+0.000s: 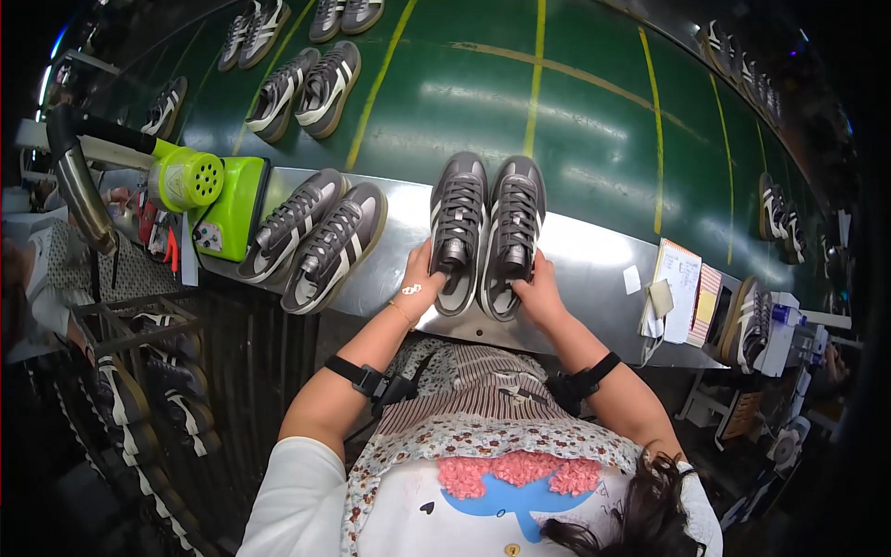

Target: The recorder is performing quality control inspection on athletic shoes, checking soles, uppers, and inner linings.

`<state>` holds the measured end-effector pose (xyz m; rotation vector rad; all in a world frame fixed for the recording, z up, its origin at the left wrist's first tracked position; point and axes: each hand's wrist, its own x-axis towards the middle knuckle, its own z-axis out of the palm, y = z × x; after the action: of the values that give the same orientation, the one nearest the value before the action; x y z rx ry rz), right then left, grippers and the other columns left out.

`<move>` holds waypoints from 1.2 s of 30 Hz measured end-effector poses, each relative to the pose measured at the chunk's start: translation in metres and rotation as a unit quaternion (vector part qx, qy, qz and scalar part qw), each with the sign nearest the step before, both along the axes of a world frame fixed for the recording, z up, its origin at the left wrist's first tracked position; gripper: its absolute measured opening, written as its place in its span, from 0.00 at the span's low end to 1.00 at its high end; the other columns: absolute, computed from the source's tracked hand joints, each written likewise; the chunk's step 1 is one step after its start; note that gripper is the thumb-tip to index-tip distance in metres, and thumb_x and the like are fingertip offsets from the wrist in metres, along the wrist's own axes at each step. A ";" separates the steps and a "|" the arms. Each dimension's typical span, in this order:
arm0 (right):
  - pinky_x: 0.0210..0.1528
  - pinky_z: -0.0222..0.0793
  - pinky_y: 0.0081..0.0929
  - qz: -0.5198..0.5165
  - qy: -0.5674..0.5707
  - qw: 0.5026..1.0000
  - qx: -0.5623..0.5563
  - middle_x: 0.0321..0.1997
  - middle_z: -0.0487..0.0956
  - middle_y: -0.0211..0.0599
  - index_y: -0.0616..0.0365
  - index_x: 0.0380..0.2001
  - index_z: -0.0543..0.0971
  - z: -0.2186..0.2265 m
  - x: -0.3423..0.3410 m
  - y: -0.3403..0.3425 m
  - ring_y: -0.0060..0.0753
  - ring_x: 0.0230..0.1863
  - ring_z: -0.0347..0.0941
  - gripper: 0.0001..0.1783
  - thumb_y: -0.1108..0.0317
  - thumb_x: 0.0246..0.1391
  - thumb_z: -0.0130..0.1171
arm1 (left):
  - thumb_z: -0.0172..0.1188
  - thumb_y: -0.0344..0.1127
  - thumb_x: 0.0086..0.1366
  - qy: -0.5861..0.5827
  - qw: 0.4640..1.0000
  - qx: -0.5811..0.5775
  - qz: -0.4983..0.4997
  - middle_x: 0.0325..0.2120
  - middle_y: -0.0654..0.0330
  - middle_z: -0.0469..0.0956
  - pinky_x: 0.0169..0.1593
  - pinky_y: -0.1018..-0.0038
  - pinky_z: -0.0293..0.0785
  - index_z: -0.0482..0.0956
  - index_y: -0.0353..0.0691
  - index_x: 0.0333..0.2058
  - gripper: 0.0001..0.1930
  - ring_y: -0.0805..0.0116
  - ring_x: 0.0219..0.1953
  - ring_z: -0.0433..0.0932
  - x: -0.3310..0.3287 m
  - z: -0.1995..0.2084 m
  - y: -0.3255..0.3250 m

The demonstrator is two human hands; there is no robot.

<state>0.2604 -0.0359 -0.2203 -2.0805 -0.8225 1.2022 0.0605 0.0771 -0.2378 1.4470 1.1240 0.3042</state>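
Two dark grey sneakers with white stripes stand side by side in front of me, toes pointing away. My left hand point(423, 280) grips the left sneaker point(458, 209) near its heel, with the thumb at the collar opening. On the other side, my right hand point(539, 290) holds the right sneaker point(514, 213) the same way. Both shoes are laced, and their heels are over the metal table edge point(399, 223). Fingers on the outer sides of the shoes are partly hidden.
A second pair of grey sneakers point(339, 241) lies left, beside a bright green machine point(223, 200). Beyond is a green surface with yellow lines point(483, 102), carrying more sneaker pairs point(325, 88). Papers point(679, 283) and another sneaker pair point(745, 325) are at right. A shoe rack point(139, 325) stands lower left.
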 end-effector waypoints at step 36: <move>0.52 0.63 0.27 -0.159 0.336 0.896 0.243 0.52 0.69 0.39 0.62 0.54 0.62 0.088 0.011 -0.032 0.29 0.50 0.67 0.21 0.69 0.57 0.43 | 0.44 0.19 0.55 -0.297 0.906 -0.299 0.034 0.47 0.54 0.70 0.51 0.71 0.69 0.64 0.31 0.51 0.22 0.64 0.48 0.72 -0.004 0.115 -0.013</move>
<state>0.2713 -0.0682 -0.1319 -1.2044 -0.3715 1.2492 0.0563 0.0638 -0.1227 0.6929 0.6730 0.3762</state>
